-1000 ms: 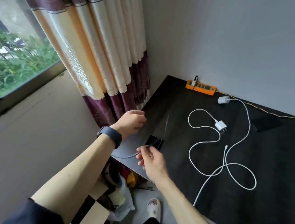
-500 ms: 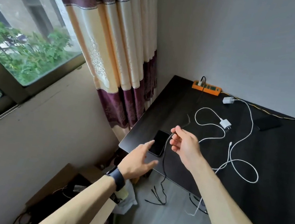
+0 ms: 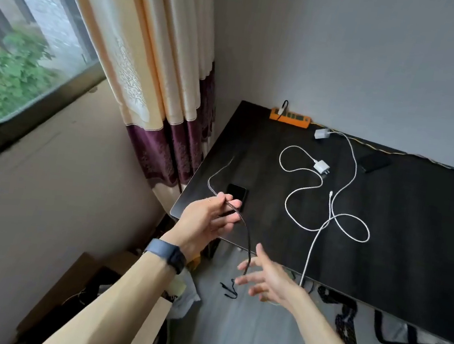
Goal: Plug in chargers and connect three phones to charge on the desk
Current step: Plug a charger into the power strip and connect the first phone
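I judge the step in hand to be the first connection: getting the dark cable [image 3: 244, 226] into the phone [image 3: 236, 196] that lies near the desk's [image 3: 403, 240] left front corner. My left hand [image 3: 207, 218] pinches that cable between thumb and fingers, the other fingers loosely spread, directly in front of the phone and just above the desk edge. From the pinch the cable droops down off the edge toward the floor; its free end hangs beside my right hand [image 3: 269, 279], which is open, fingers splayed, holding nothing. The cable's far run goes back across the desk toward the orange power strip [image 3: 290, 117], where one plug is already seated. The next move, as I assess it, calls for the right hand to catch the hanging end and bring its connector to the phone's port. Two white chargers [image 3: 321, 165] with their cables lie unplugged mid-desk, well apart from both hands; a second dark phone [image 3: 373, 162] lies beyond them.
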### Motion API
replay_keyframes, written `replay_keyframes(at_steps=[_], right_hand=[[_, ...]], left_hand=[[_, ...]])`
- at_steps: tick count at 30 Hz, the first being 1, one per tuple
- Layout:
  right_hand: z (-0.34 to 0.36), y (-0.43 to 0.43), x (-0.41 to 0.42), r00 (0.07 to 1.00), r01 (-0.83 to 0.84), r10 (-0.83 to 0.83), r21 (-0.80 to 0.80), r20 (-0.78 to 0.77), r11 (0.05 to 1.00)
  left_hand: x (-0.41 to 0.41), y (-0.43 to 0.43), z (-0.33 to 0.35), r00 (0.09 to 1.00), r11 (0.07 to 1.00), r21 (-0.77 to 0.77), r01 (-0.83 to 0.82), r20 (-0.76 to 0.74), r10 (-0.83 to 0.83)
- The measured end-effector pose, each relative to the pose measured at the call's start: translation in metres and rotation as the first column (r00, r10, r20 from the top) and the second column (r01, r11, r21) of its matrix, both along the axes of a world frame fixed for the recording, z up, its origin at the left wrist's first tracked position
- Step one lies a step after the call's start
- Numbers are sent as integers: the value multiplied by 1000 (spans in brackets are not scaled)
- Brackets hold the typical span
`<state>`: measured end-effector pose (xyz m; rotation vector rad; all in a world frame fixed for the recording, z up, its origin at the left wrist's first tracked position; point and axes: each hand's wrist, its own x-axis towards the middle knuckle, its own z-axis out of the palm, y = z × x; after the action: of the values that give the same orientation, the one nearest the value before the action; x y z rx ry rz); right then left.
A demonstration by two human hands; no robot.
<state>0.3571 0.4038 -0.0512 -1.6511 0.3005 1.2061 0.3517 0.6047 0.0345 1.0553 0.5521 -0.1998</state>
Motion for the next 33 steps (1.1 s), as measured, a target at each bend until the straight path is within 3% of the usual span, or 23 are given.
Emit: replay_keyframes(at_steps=[3, 8, 10, 11, 13, 14, 16, 18, 22, 26, 29, 30, 33], right_hand=[[-28, 8, -21, 937, 329, -326, 8, -125, 944], [-59, 26, -50, 837, 537, -541, -66, -86, 841], [-56, 35, -59, 769, 637, -637, -14, -45, 770], [-54, 40, -63, 747, 665, -664, 30, -42, 746], [-47, 49, -74, 746, 666, -663, 115, -67, 737], [-44, 52, -79, 762, 647, -641, 157, -89, 747], [-40, 56, -87, 775, 631, -615, 242, -148, 737], [-35, 56, -90, 774, 631, -610, 278, -167, 724], [-32, 48, -81, 770, 638, -618, 223, -160, 737], [-29, 41, -68, 560, 827, -730, 224, -391, 515], [-46, 29, -52, 463, 883, -778, 146, -425, 446], [-54, 25, -48, 464, 882, -791, 125, -399, 454], [-62, 31, -50, 547, 833, -768, 125, -333, 538]], left_hand=[[-16, 25, -10, 994, 998, 45, -50, -91, 54], [-60, 66, -60, 939, 968, 170, -187, -258, 226], [-80, 72, -86, 905, 920, 365, -144, -328, 271], [-90, 71, -96, 894, 823, 568, -4, -367, 258], [-103, 60, -104, 937, 496, 838, 228, -327, 122], [-106, 48, -101, 959, 434, 860, 267, -281, -32], [-111, 21, -94, 883, 457, 769, 446, -297, -362], [-114, 7, -97, 780, 438, 677, 591, -342, -524], [-109, 8, -94, 776, 399, 736, 547, -269, -570], [-105, 24, -83, 756, 328, 792, 515, -240, -609], [-105, 60, -79, 665, 143, 781, 608, -403, -628], [-105, 75, -79, 620, 30, 758, 652, -510, -596], [-104, 109, -78, 493, -437, 589, 680, -808, -323]])
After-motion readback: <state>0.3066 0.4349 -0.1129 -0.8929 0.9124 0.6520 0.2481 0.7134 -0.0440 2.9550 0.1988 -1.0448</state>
